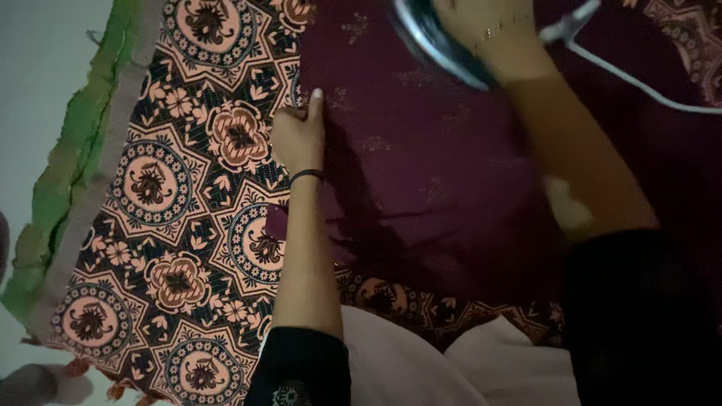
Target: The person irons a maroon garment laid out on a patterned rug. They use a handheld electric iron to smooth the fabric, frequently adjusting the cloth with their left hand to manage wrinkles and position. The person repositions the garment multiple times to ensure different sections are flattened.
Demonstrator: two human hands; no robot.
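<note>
Maroon cloth [421, 165] flat on patterned sheet [180, 225], mid-ironing. Left hand [298, 135] pinches its edge taut; right hand [496, 34] grips the iron [432, 37] at top. Next stroke needs fabric kept smooth.

Left hand [298, 135] pins maroon cloth [421, 173]; right hand [492, 34] holds iron [432, 37] on it

Single head view, looking steeply down, close over patterned cloth [173, 225] and forearms.
</note>
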